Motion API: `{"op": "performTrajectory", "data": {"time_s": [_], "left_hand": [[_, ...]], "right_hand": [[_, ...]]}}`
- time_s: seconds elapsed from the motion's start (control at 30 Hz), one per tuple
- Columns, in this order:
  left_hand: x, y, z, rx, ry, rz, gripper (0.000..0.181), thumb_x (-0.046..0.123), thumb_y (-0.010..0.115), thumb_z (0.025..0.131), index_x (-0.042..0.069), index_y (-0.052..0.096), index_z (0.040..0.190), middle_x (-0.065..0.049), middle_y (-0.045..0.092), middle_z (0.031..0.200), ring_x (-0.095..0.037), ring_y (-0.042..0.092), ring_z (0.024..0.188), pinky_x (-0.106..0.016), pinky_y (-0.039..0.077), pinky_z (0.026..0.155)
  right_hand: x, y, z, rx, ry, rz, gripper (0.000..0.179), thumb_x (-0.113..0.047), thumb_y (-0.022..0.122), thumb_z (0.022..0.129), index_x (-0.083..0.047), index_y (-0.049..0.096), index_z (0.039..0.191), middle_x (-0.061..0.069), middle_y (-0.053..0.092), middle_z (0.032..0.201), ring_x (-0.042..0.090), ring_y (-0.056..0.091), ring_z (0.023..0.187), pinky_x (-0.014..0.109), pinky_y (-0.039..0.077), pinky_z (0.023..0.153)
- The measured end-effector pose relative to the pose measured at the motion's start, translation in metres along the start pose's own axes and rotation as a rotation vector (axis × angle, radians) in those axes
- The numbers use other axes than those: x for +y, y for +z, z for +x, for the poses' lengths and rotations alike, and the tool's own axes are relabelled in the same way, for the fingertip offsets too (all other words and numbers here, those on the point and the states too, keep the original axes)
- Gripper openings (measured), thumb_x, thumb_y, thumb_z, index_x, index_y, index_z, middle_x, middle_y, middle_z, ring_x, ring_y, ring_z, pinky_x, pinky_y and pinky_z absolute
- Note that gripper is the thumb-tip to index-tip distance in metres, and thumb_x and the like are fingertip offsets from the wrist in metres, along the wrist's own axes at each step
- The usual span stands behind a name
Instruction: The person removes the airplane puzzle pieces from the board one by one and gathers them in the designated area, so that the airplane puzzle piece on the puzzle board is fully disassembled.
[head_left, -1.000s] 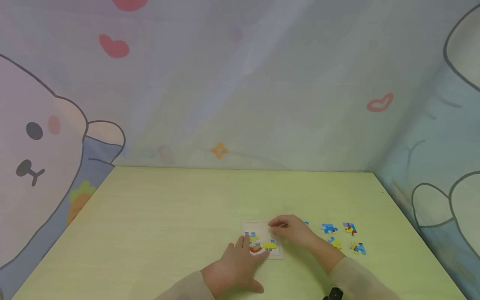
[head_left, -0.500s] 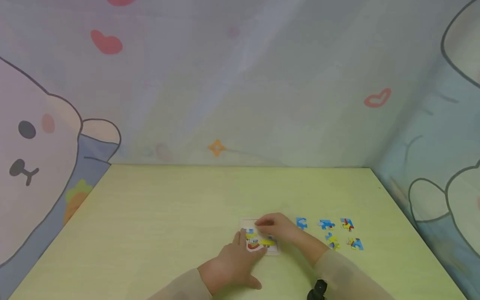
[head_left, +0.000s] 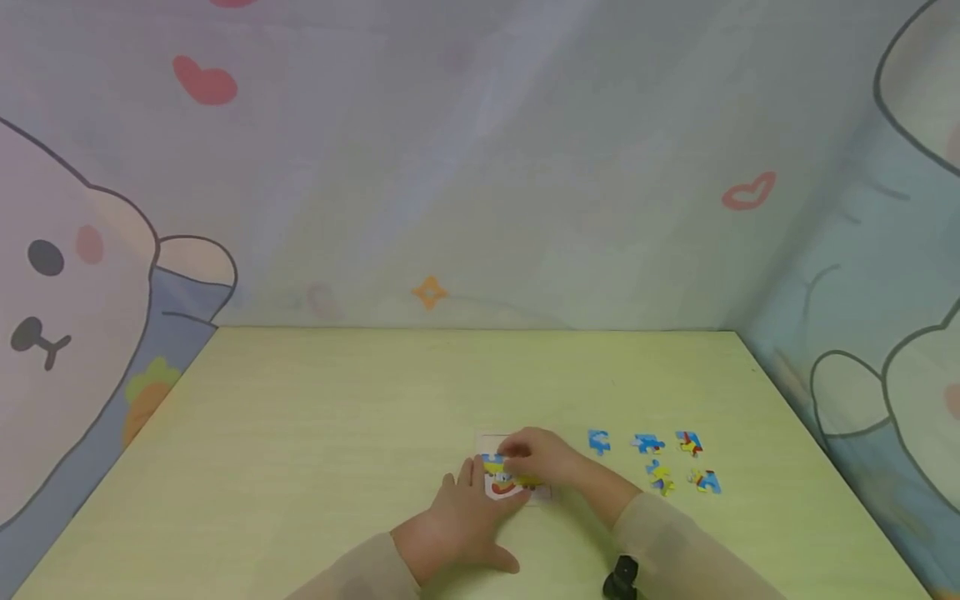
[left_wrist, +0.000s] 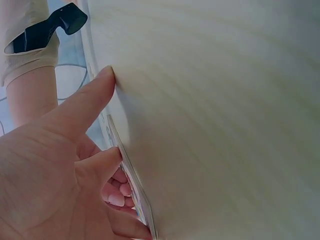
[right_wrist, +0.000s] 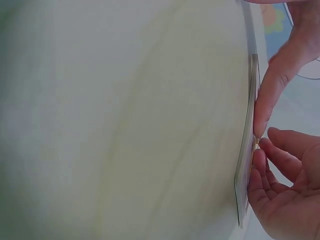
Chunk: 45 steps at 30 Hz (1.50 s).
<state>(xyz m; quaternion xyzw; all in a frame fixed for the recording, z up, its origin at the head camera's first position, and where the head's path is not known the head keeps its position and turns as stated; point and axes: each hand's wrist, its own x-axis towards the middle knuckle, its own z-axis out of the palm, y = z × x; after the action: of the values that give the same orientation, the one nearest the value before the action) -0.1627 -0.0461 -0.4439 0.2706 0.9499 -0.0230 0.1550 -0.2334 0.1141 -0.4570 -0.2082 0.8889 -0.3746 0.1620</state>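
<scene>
The board (head_left: 490, 442) lies flat on the table (head_left: 337, 417), at the near side, slightly right of centre. Coloured picture parts in blue, yellow and red show on it between the hands.

Left hand (head_left: 463, 518): at the near left corner of the board. The fingers are extended and spread; the index finger lies along the near edge, and the thumb points right over the table.

Right hand (head_left: 542, 458): over the right part of the board. The fingers are bent, with fingertips close together at the board face; whether they clamp a piece cannot be told.

Five loose pieces (head_left: 647, 443) lie right of the board, three far and two near. A black device (head_left: 621, 579) adjoins the right sleeve (head_left: 686, 546).
</scene>
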Motion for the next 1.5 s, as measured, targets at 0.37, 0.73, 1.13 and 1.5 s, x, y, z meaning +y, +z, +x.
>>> {"op": "performTrajectory", "data": {"time_s": [0.37,0.73,1.13,1.5], "left_hand": [[-0.002,0.0,0.0,-0.003,0.001,0.005,0.082,0.073,0.059,0.069,0.044,0.034,0.142,-0.028,0.026,0.145,-0.042,0.023,0.134,-0.059,0.032,0.096],[-0.002,-0.001,-0.003,-0.03,0.004,-0.02,0.083,0.072,0.059,0.07,0.043,0.032,0.143,-0.028,0.024,0.146,-0.043,0.022,0.134,-0.061,0.032,0.094],[-0.001,-0.005,-0.004,-0.031,0.011,-0.038,0.083,0.07,0.06,0.071,0.041,0.033,0.143,-0.028,0.023,0.146,-0.044,0.022,0.134,-0.062,0.033,0.094],[-0.001,-0.004,-0.004,-0.031,0.019,-0.021,0.083,0.072,0.058,0.07,0.042,0.032,0.143,-0.029,0.024,0.146,-0.045,0.022,0.133,-0.061,0.035,0.093]], "right_hand": [[-0.006,0.006,0.005,0.006,0.024,-0.067,0.017,-0.009,0.063,0.088,-0.004,0.065,0.104,0.003,0.062,0.098,0.019,0.054,0.089,0.039,0.045,0.085],[-0.012,0.007,0.005,0.002,0.029,-0.058,0.016,-0.007,0.064,0.087,-0.004,0.064,0.103,-0.001,0.059,0.087,0.016,0.052,0.081,0.032,0.045,0.077],[-0.011,0.006,0.011,0.003,0.04,-0.079,0.013,-0.006,0.065,0.085,-0.005,0.063,0.098,0.0,0.059,0.089,0.017,0.051,0.083,0.035,0.046,0.08],[-0.007,0.005,0.012,-0.004,0.027,-0.052,0.008,-0.006,0.065,0.086,-0.01,0.059,0.09,-0.001,0.058,0.088,0.017,0.052,0.084,0.035,0.046,0.079]]}}
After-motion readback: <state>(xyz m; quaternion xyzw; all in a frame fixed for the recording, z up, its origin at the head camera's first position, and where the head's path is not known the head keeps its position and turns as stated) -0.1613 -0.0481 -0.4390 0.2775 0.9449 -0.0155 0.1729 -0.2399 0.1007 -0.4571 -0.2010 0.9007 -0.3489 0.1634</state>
